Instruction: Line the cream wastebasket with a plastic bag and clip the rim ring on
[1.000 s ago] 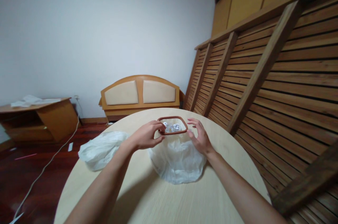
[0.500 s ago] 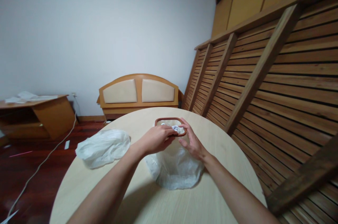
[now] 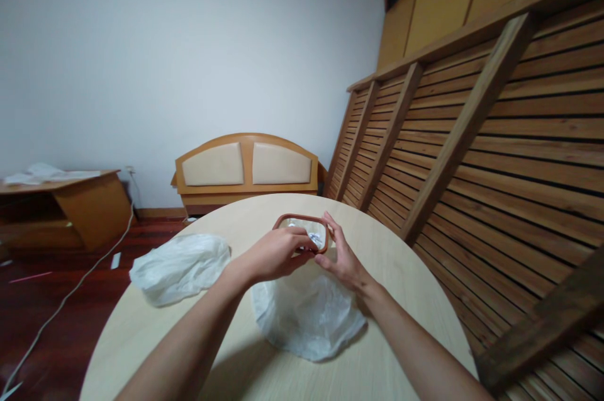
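Observation:
A container with a brown, rounded rectangular rim (image 3: 302,216) is held over the round table, tilted slightly toward me. Inside, small white pieces with blue marks (image 3: 315,238) show. My left hand (image 3: 282,254) bends its fingers over the near-left rim; the fingertips are partly hidden. At the right end, my right hand (image 3: 343,255) grips the rim, thumb at the near corner and fingers along the side. A crumpled white plastic bag (image 3: 309,319) lies on the tabletop just below and in front of the container. How the two meet is hidden by my hands.
Another crumpled white plastic bag (image 3: 182,269) lies on the left of the round table (image 3: 377,357). A slatted wooden panel (image 3: 472,168) leans close on the right. Behind stands a padded headboard (image 3: 248,165); a low desk (image 3: 89,212) and a cable (image 3: 70,300) are at left.
The rim has turned a little and shifted slightly toward me. My right thumb has moved onto its near corner. The bag beneath has slid a little nearer to me.

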Demonstrator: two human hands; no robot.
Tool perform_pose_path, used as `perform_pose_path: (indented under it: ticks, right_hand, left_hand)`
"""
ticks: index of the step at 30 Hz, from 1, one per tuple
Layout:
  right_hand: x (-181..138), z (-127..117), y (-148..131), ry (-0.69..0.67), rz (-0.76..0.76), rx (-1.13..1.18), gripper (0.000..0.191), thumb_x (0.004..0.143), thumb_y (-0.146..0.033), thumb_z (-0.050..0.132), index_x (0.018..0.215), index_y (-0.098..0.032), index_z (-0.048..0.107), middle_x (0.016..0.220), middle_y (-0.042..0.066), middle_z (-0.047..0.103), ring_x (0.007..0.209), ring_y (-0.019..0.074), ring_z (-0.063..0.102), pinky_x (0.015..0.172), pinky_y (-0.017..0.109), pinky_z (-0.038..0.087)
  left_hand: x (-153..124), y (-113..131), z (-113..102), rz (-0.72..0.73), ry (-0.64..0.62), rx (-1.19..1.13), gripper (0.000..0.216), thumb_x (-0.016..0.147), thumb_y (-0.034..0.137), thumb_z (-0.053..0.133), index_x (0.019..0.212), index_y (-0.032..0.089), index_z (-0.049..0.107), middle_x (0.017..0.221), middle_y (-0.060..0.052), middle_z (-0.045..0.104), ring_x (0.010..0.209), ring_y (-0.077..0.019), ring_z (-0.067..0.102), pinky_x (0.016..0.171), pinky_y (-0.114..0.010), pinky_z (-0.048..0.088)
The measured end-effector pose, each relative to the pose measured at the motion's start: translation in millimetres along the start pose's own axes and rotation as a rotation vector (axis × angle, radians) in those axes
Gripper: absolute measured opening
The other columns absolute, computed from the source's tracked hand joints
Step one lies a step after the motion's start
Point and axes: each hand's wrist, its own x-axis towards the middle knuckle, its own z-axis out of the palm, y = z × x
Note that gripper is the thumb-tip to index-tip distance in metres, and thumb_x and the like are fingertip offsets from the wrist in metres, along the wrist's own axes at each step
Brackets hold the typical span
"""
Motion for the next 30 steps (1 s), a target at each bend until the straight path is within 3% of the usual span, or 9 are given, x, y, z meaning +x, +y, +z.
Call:
perform_pose_path:
  ticks: [2,6,9,13,20,30]
  right_hand:
    - [0.4,0.4,0.4,0.0,-0.003,-0.034,0.084,0.078,-0.058,0.071,0.145,-0.024,0.034,0.163,0.015,0.019,0.152,0.0309,0.017,0.123,0.055,0.015]
    - [1.2,2.4,-6.7,0.019,-0.053,-0.114,0.052,0.078,-0.052,0.073,0.12,-0.025,0.059,0.161,0.013,0.026,0.149,0.0326,0.025,0.121,0.055,0.021]
    - [0.8,4.7,-14.6,0.039,-0.102,-0.108,0.031,0.081,-0.043,0.073,0.105,-0.025,0.064,0.157,0.011,0.033,0.147,0.0311,0.03,0.12,0.055,0.024]
    - [-0.4,6.1,-21.8,0.058,-0.18,-0.114,0.012,0.082,-0.032,0.07,0.09,-0.025,0.064,0.151,0.008,0.044,0.149,0.0305,0.024,0.12,0.057,0.021]
    - [-0.1,3.8,-25.4,0.024,-0.218,-0.093,0.006,0.084,-0.027,0.065,0.088,-0.025,0.062,0.14,0.007,0.054,0.147,0.0296,0.028,0.12,0.057,0.022]
    - [1.0,1.9,-29.1,0.019,-0.18,-0.031,0.01,0.085,-0.033,0.069,0.087,-0.025,0.063,0.135,0.007,0.058,0.146,0.0285,0.032,0.121,0.056,0.023]
  left_hand:
    - [-1.6,0.7,-3.2,0.003,-0.008,0.011,0.014,0.092,0.02,0.057,0.097,0.019,0.071,0.093,-0.005,0.068,0.084,-0.0168,0.064,0.076,-0.026,0.046]
    - [-6.0,0.9,-9.2,-0.02,-0.02,0.036,0.013,0.086,0.017,0.06,0.093,0.019,0.07,0.091,-0.004,0.069,0.085,-0.0177,0.064,0.076,-0.026,0.047]
    - [-6.7,0.0,-9.1,-0.025,-0.018,0.034,0.014,0.091,0.021,0.057,0.095,0.02,0.07,0.093,-0.005,0.069,0.083,-0.0171,0.064,0.073,-0.026,0.046]
    - [-6.1,-2.4,-6.6,-0.005,-0.013,0.029,0.016,0.095,0.023,0.055,0.097,0.02,0.07,0.095,-0.005,0.07,0.085,-0.0174,0.065,0.074,-0.026,0.046]
    - [-5.9,-5.2,-4.9,0.018,-0.037,0.028,0.016,0.097,0.025,0.054,0.099,0.019,0.068,0.098,-0.006,0.07,0.093,-0.0193,0.064,0.084,-0.029,0.047]
    - [-4.6,-5.3,-4.6,-0.002,-0.029,-0.1,0.02,0.1,0.027,0.049,0.092,0.017,0.064,0.09,-0.006,0.067,0.086,-0.018,0.061,0.075,-0.028,0.046]
